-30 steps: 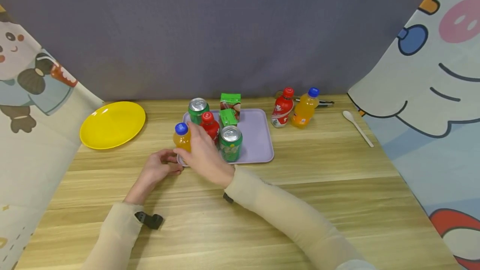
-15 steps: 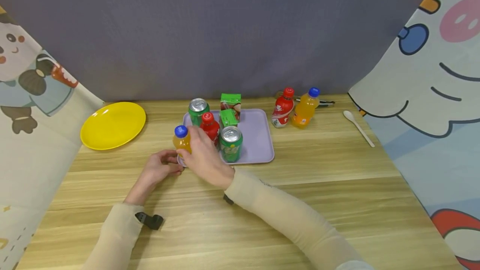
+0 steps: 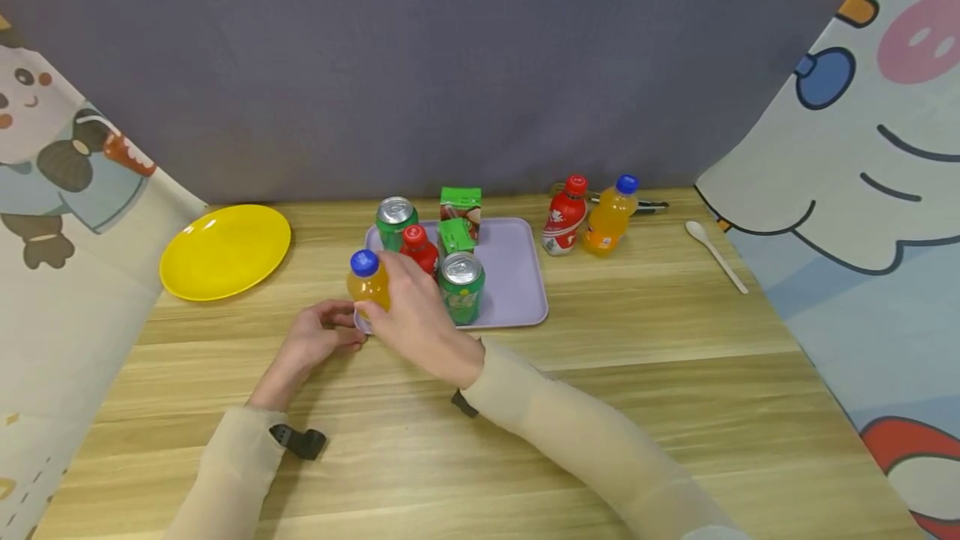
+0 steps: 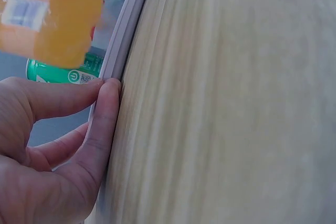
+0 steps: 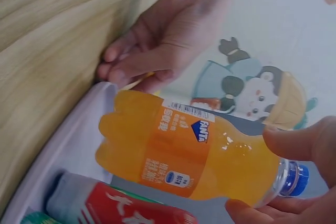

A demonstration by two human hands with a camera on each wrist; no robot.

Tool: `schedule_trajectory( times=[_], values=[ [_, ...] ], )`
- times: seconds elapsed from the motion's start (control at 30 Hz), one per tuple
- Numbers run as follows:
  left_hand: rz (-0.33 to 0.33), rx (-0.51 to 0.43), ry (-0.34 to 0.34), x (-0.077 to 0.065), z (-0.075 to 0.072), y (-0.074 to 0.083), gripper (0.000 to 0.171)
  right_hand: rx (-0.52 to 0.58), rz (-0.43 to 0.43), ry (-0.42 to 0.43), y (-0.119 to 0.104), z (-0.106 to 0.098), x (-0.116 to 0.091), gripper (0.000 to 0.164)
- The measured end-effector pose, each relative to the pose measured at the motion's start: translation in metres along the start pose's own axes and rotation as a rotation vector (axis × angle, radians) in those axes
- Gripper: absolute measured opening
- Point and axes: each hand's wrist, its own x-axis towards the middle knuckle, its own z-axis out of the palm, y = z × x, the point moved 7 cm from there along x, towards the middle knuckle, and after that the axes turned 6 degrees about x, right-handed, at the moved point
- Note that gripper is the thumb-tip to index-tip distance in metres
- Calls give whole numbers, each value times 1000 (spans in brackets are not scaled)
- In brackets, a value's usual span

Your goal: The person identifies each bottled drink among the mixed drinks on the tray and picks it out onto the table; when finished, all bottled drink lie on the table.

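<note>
My right hand (image 3: 416, 319) grips an orange soda bottle (image 5: 178, 148) with a blue cap near its neck, thumb on one side and fingers on the other. The bottle is over the near-left corner of a lilac tray (image 3: 517, 273), its base seemingly just off the surface. At that corner my left hand (image 4: 63, 145) pinches the tray's rim between thumb and finger. Also on the tray are a red bottle (image 3: 420, 250), a green can (image 3: 461, 290) in front, another green can (image 3: 396, 223) behind, and green-topped drink cartons (image 3: 459, 208).
To the left lies a yellow plate (image 3: 225, 252). Right of the tray stand a second red bottle (image 3: 565, 219) and a second orange bottle (image 3: 610, 219), with a dark-handled utensil (image 3: 651, 207) behind. A pale spoon (image 3: 716, 257) lies farther right. A grey curtain (image 3: 450, 65) closes the back.
The right hand and the orange soda bottle have shifted slightly right, and the bottle appears raised a little. The left hand has stayed at the tray corner.
</note>
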Motion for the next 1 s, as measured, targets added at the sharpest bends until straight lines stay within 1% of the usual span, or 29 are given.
schedule_trajectory(
  times=[0.1,0.3,0.47,0.67,0.8,1.0],
  values=[
    [-1,-8,-1,0,1,1,54,17,-9,8,-5,-9,-4,53],
    [-21,5,1,-2,0,1,54,32,17,-14,-10,-26,-14,58],
    [-16,6,0,-3,0,3,55,75,-15,-5,-11,-40,-22,54],
    [-20,-2,0,-1,0,1,57,101,-39,6,-10,-54,-29,54],
    [-25,-12,3,-1,0,-1,58,154,-25,1,-6,-63,-34,54],
    [-40,-21,1,-1,-1,-1,59,285,-17,-23,4,-72,-39,55]
  ],
)
